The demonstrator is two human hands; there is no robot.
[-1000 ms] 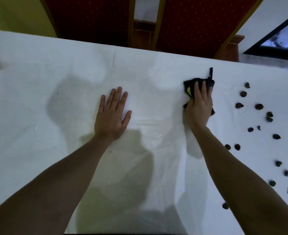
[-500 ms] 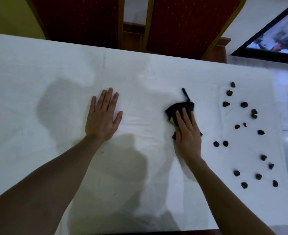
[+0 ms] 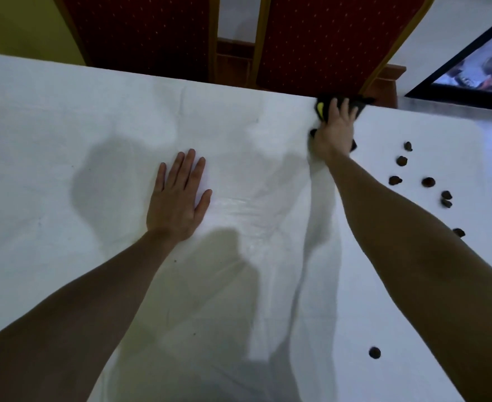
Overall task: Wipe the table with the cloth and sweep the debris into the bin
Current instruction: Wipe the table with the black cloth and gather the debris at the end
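Note:
My right hand (image 3: 334, 129) presses a black cloth with a yellow patch (image 3: 321, 108) against the far edge of the table, which is covered by a white tablecloth (image 3: 94, 126); most of the cloth is hidden under my fingers. My left hand (image 3: 179, 198) lies flat, palm down and fingers apart, on the middle of the tablecloth and holds nothing. Several small dark brown pieces of debris (image 3: 428, 182) are scattered to the right of my right arm, with one piece (image 3: 374, 352) nearer the front edge. No bin is in view.
Two red upholstered chairs with wooden frames (image 3: 320, 42) stand against the far edge of the table. A dark-framed picture (image 3: 471, 74) lies on the floor at the upper right. The tablecloth is wrinkled between my arms.
My right hand has pushed the cloth away from me, from mid-table to the far edge. My left hand has stayed flat in place.

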